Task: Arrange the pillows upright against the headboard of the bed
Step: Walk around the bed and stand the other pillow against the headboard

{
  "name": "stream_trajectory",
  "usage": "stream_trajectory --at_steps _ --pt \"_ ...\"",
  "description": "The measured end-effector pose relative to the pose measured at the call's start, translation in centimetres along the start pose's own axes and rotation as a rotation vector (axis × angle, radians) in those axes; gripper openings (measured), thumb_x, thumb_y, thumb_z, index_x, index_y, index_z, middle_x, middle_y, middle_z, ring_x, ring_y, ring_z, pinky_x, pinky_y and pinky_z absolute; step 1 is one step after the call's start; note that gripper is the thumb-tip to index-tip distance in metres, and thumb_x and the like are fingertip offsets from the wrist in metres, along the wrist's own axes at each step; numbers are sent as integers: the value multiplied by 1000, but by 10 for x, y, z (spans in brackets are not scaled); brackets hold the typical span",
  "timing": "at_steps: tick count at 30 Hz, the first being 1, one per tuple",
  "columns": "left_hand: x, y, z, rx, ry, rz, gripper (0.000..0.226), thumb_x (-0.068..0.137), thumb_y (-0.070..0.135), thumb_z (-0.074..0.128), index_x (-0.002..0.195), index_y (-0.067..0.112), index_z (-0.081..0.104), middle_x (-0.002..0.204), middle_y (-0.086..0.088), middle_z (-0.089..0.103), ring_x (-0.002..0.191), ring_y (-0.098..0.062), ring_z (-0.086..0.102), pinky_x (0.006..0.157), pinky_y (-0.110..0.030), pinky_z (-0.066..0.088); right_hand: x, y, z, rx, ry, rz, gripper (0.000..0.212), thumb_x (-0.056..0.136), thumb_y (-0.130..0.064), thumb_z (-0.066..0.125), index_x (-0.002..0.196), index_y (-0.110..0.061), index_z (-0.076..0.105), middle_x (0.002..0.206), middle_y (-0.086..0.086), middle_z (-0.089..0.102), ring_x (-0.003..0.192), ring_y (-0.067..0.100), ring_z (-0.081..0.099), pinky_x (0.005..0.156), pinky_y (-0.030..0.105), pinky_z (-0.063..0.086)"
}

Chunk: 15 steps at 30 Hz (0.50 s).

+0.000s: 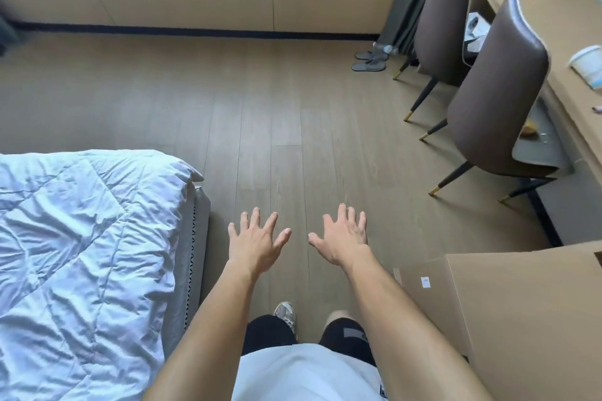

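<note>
My left hand (255, 239) and my right hand (342, 236) are stretched out in front of me over the wooden floor, fingers spread, holding nothing. The bed (198, 238) lies to my left, covered by a rumpled white quilt (81, 254); its grey upholstered side runs along the quilt's right edge. No pillow and no headboard are in view.
A large cardboard box (521, 319) stands close at my right. Two brown chairs (495, 101) are pushed against a long desk (560, 52) at the right, with a white cup (588, 65) on it. Grey slippers (369, 61) lie by the far wall. Wooden floor (277, 124) stretches ahead.
</note>
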<state>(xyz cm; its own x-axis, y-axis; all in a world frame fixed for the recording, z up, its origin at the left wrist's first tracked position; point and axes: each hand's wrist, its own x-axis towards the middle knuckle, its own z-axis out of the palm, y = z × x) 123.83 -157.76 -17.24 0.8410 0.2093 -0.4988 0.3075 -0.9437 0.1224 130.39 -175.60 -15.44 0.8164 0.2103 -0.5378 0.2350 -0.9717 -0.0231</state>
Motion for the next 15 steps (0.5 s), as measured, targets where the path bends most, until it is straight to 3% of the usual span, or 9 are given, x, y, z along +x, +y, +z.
stream_trajectory --at_steps 15 --pt "275 -31 -149 -190 54 -258 69 97 71 17 158 37 19 169 -7 7 155 -32 6 121 -59 10 306 -70 -175 -137 -12 -258 66 93 -58 37 142 -16 44 162 24 11 149 39 8 119 58 0"
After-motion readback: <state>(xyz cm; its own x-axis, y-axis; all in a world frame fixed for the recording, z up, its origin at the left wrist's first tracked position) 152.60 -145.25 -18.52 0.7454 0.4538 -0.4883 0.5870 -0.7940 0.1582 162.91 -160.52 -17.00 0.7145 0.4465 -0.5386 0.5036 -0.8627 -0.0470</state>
